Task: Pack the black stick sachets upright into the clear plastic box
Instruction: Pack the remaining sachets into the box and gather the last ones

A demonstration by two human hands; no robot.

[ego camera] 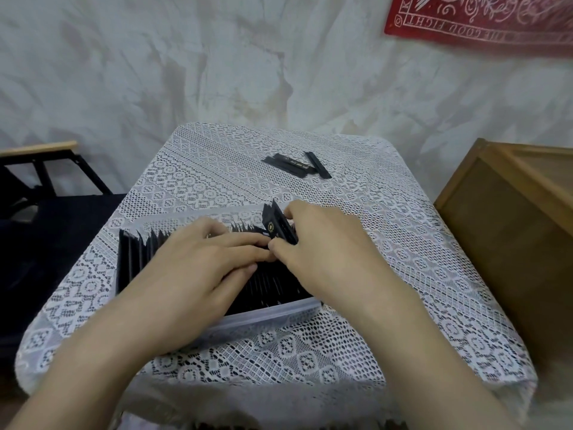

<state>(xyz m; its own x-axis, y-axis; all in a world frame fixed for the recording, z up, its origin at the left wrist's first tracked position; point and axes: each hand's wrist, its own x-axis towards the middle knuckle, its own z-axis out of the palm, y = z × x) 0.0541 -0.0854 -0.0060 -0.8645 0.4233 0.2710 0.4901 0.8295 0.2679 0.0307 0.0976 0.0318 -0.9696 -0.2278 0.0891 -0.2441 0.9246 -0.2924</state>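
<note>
Right hand (322, 243) pinched a small bunch of black stick sachets (277, 226) low down, tops tilted, over the clear plastic box (279, 310). Left hand (198, 262), fingers straight, pressed the packed row (136, 256) just left of the pinch. Sachets looked light, thin, floppy and slick, so grip low and gently. The gap was probably tight, but it was hidden. Spare sachets (293, 164) lay well beyond the grip, and a wooden crate (511, 218) stood off to the right.

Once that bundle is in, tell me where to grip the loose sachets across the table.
Probably pinch the loose sachets across their narrow width near mid-length, coming from above on the near side: they lie flat and overlapped on the lace tablecloth.
</note>
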